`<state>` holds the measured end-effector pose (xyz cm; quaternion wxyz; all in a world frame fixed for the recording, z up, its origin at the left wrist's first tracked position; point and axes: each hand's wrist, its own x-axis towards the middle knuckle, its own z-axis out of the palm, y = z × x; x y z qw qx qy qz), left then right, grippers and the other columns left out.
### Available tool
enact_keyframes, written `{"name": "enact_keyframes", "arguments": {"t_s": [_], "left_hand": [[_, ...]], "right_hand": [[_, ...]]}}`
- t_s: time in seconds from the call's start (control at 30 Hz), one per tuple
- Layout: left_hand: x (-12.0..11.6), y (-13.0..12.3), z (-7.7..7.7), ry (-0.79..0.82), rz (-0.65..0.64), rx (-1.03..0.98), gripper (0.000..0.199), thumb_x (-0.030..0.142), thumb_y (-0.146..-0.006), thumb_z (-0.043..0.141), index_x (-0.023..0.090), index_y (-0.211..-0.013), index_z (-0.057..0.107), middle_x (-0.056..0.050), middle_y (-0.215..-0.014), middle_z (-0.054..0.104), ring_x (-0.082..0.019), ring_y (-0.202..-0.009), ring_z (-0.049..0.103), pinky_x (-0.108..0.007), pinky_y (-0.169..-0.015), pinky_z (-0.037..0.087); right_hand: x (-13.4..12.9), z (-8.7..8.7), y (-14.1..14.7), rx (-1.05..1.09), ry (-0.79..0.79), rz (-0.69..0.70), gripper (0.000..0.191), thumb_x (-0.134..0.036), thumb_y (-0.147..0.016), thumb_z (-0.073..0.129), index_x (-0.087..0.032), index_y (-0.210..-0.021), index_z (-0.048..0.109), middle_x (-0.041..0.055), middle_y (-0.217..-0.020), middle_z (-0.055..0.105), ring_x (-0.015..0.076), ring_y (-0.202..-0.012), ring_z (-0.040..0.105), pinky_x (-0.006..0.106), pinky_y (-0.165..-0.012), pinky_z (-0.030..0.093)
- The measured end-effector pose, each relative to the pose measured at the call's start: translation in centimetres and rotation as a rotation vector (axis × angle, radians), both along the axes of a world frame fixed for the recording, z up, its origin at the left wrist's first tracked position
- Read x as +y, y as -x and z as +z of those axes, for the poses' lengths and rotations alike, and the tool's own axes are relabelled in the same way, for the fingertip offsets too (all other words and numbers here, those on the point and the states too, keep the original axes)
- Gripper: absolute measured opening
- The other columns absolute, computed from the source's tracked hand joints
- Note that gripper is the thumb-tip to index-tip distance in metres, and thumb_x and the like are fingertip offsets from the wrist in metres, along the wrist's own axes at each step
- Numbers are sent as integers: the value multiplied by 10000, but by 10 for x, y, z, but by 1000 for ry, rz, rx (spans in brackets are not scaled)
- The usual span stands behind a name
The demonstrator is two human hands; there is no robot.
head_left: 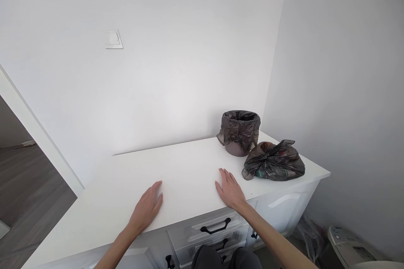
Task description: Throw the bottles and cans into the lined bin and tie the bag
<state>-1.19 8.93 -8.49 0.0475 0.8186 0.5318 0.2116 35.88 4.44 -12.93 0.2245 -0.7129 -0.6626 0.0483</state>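
Note:
My left hand (147, 208) rests on the white cabinet top (186, 164) near its front edge, thumb apart from the fingers, holding nothing. To the right, my right hand (230, 189) lies on the same surface with its thumb spread and nothing in it. Just beyond my right hand sits a knotted dark plastic bag (277, 162), full, with reddish and green contents showing faintly through. Behind that bag stands a small brown bin (236, 149), lined with a dark bag (241, 130) folded over its rim. Neither hand touches the bag or the bin.
A white wall with a light switch (114, 39) rises behind the cabinet. Below the top are drawers with black handles (216, 227). At lower right a grey appliance (353, 246) stands on the floor beside clear plastic (309, 235). A doorway opens at left.

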Motion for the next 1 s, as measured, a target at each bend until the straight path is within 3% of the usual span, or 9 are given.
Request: {"name": "enact_keyframes", "arguments": {"t_s": [0.37,1.0], "left_hand": [[-1,-4,3,60,26,21,586,510,-1044,340,222,-1551,401,-91,-1571,516,-295,-1425,506,-480,-1153,443],[2,-1,-2,15,10,8,584,504,-1032,369,235,-1548,421,-89,-1556,535,-301,-1415,519,-472,-1150,445]], "right_hand": [[-2,4,-2,10,-11,15,658,-432,-1043,256,-82,-1596,331,129,-1669,349,227,-1576,245,386,-1300,148],[0,0,-3,-14,1,30,644,-426,-1056,244,-54,-1547,433,139,-1676,326,237,-1579,234,399,-1302,126]]}}
